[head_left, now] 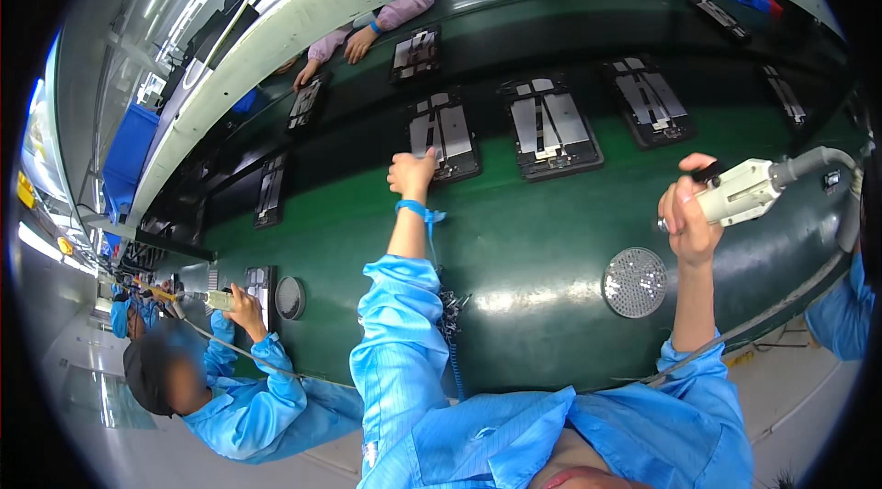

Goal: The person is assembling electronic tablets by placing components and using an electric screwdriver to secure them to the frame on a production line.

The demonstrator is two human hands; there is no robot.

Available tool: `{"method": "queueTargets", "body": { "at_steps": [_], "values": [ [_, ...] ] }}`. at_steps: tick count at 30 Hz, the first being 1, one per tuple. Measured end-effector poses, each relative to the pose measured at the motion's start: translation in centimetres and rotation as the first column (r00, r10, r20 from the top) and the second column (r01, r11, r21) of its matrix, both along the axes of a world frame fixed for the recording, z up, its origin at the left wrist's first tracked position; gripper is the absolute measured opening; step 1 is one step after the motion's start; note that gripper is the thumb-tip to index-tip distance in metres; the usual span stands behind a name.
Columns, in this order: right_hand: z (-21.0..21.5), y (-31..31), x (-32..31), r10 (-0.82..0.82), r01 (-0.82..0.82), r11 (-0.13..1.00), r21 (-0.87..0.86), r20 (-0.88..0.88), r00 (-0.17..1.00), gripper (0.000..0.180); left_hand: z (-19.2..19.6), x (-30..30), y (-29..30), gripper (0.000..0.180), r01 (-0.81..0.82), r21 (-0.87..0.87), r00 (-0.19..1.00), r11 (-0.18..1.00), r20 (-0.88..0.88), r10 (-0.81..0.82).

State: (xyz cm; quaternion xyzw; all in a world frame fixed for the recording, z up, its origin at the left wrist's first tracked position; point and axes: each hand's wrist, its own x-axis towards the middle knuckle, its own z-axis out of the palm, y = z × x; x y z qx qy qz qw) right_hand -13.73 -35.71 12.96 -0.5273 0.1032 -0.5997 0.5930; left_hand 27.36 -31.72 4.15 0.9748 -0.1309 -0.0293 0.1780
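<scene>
My left hand [412,172] reaches out over the green conveyor belt [514,241] and touches the near corner of a black tray with grey metal plates [444,134]. A blue wrist strap [415,209] circles that wrist. My right hand [689,213] is raised at the right, gripping a white electric screwdriver [744,191] with a grey cable running off to the right. Both sleeves are light blue.
More black trays [551,124] [649,101] ride the belt. A round perforated dish [635,282] lies by my right arm. A co-worker in blue [248,397] works at my left with a tool; another person's hands [358,41] rest across the belt.
</scene>
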Motion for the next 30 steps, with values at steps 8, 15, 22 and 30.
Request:
{"method": "queueTargets", "body": {
  "at_steps": [8,15,22,30],
  "values": [
    [-3.6,3.2,-1.0,0.012,-0.001,0.999,0.050,-0.226,0.974,0.029,-5.1,10.2,3.0,0.024,-0.137,-0.615,0.751,0.777,-0.576,-0.324],
    [-4.9,2.6,-2.3,-0.033,0.058,0.994,0.095,-0.250,0.968,0.028,4.8,0.2,3.8,0.021,-0.124,-0.759,0.783,0.639,-0.470,-0.407],
    [-4.8,1.5,-3.4,-0.120,0.135,0.990,0.041,-0.258,0.959,0.028,6.9,-16.1,16.8,0.067,-0.204,-0.757,0.594,0.621,-0.600,-0.536],
    [-6.2,1.9,-4.1,-0.080,0.097,0.993,0.060,-0.231,0.970,0.027,0.6,-20.7,14.8,0.059,-0.373,-0.803,0.644,0.464,-0.585,-0.494]
  ]
}}
